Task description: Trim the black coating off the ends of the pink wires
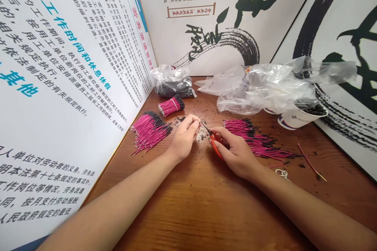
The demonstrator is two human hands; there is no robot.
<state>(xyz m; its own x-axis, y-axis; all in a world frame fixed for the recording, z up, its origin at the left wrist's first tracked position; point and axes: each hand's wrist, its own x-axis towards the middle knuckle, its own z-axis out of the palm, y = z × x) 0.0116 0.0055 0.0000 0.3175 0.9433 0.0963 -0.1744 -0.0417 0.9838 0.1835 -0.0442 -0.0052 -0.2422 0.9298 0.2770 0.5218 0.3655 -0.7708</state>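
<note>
- I had the right hand (235, 148) gripping orange-handled cutters (216, 148); what the left hand (185, 136) pinched, I couldn't tell.
- Pink wires (149, 133) lay left and right.
- Trimming seemed in hand; the next move called for steadiness.

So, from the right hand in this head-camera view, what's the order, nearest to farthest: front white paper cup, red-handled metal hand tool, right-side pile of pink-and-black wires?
1. Red-handled metal hand tool: in the right hand itself.
2. Right-side pile of pink-and-black wires: just beyond the hand, to its right.
3. Front white paper cup: past the pile, back right.
</note>
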